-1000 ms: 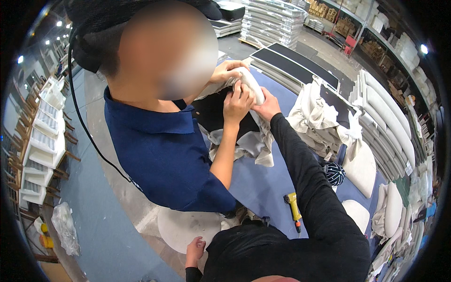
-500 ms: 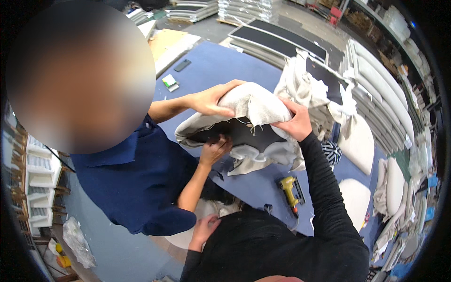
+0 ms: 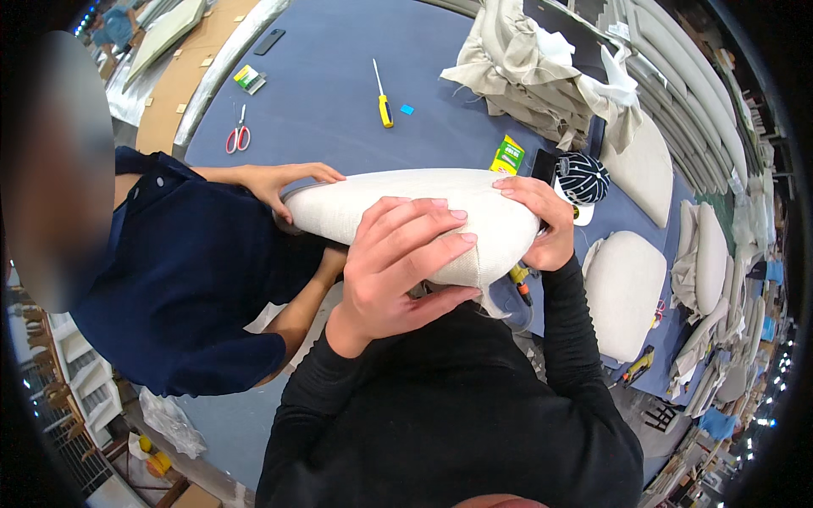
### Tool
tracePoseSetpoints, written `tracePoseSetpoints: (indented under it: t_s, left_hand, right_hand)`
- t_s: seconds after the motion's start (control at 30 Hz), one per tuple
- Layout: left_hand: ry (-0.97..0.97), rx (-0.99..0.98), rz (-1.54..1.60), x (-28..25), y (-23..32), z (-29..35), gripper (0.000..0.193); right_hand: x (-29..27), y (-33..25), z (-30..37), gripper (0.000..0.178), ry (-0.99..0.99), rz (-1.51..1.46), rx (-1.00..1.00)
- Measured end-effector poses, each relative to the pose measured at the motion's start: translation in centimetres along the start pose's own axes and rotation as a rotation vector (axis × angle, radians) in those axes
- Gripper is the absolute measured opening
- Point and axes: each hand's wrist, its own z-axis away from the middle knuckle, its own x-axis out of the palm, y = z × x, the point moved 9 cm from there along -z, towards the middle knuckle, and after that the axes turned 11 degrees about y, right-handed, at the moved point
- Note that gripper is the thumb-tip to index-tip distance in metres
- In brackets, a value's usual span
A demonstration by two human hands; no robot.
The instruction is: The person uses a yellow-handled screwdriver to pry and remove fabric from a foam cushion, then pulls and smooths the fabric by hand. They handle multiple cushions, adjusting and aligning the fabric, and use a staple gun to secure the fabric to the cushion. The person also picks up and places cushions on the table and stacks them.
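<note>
A seat cushion (image 3: pixel 500 224) in cream woven fabric is held up over the blue table in front of me, its padded side showing. My left hand (image 3: pixel 385 275) lies across its near edge, fingers over the top and thumb underneath by the corner seam. Around the right end my right hand (image 3: pixel 546 224) is closed, fingers on top. Loose fabric (image 3: pixel 491 303) hangs below the corner. A co-worker's hand (image 3: pixel 292 184) touches the cushion's left end; their other hand (image 3: pixel 333 261) is partly hidden beneath. The cushion's underside is out of sight.
On the blue table (image 3: pixel 330 102) lie red-handled scissors (image 3: pixel 239 137), a yellow screwdriver (image 3: pixel 385 110), a phone (image 3: pixel 269 41) and a green packet (image 3: pixel 507 155). A patterned cap (image 3: pixel 583 179), a fabric heap (image 3: pixel 517 85) and another cushion (image 3: pixel 625 292) are to the right. A nail gun (image 3: pixel 521 284) is mostly hidden.
The cushion has turned from its dark underside to its padded face. My left hand has risen from my waist onto it. The co-worker has shifted left, and the view has moved.
</note>
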Motion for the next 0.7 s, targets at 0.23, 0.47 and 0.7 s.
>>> tracePoseSetpoints:
  t_s: [0.23,0.47,0.7]
  left_hand:
    - [-0.173,-0.13,-0.163,0.9,-0.7,-1.0,0.072]
    - [-0.308,-0.001,-0.14,0.9,0.5,5.3,0.039]
    - [-0.319,-0.067,-0.291,1.0,0.1,3.6,0.023]
  right_hand:
    - [0.7,-0.6,-1.1,0.061,-0.207,0.052,-0.019]
    - [-0.3,5.4,0.3,0.065,-0.706,-0.541,0.506]
    - [13.9,27.8,-5.0,0.038,-0.816,0.054,0.356]
